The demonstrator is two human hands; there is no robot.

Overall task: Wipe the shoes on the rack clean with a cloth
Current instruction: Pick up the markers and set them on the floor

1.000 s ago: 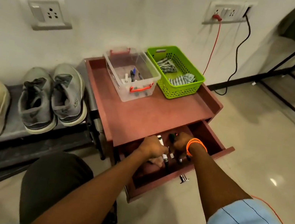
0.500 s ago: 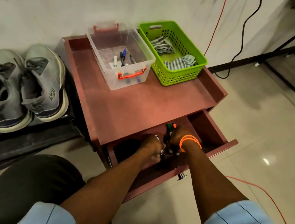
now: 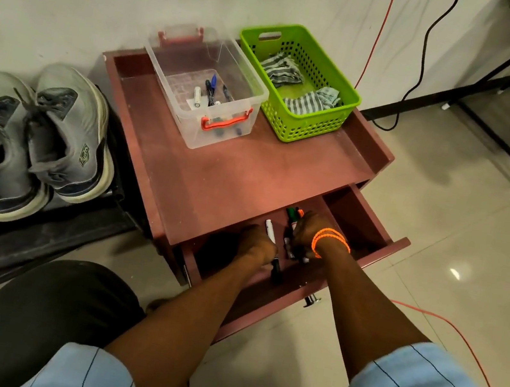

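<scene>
**Fingers of both hands curled around markers in the open drawer**

Fingers on your left hand (image 3: 257, 242) are curled over a marker with a white cap (image 3: 271, 231), its dark barrel poking out below the fist. Your right hand (image 3: 307, 232), with orange bands (image 3: 330, 241) on its wrist, is clenched around a bunch of markers (image 3: 292, 220), green and orange caps showing above the knuckles. Both hands sit just beside each other inside the pulled-out drawer (image 3: 373, 226) of the reddish-brown side table (image 3: 216, 173).

The cloths you need, striped rags (image 3: 309, 101), lie in the green basket (image 3: 311, 128) at the back right of the tabletop, well apart from your hands. Touching the basket's left side stands a clear plastic box (image 3: 178, 79) with red handles, holding a few pens.

The grey shoes (image 3: 33, 139) stand as a pair on the dark rack (image 3: 36, 244) to the left of the table, toes toward the wall, laces loose. Neither hand is near them.

A red cable (image 3: 380, 32) and a black cable (image 3: 424, 52) hang down the wall behind the table. Your dark-trousered knee (image 3: 50, 321) is at the lower left.
</scene>
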